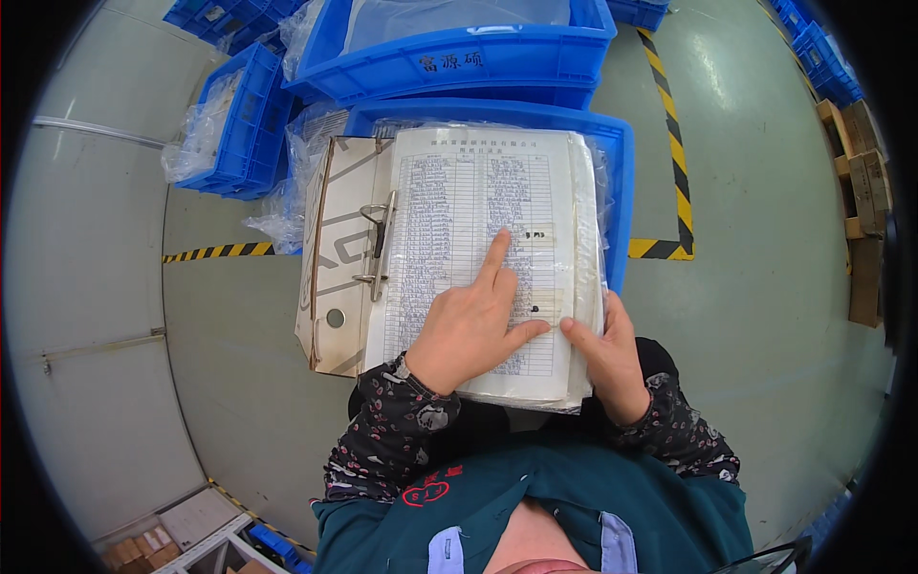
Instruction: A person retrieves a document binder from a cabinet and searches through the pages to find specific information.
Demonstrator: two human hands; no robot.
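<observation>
A lever-arch ring binder (pixel 341 273) lies open, its worn cover to the left and a thick stack of sleeved sheets to the right. On top is a printed table page (pixel 430 206) filled with rows of handwriting. My left hand (pixel 467 330) rests over this page, index finger stretched out and touching a row right of the middle, thumb spread to the right and the other fingers curled. Nothing is in it. At the stack's lower right edge, my right hand (pixel 617 368) grips the binder's pages, thumb on top and fingers hidden beneath. The metal rings (pixel 380 239) look closed.
Under the binder sits a blue crate (pixel 619 191), with another large blue crate (pixel 459 67) beyond it. To the left, a smaller blue crate (pixel 244 120) holds clear plastic wrap (pixel 196 143). Yellow-black floor tape (pixel 679 172) runs at right. Brown cartons (pixel 868 191) stand far right.
</observation>
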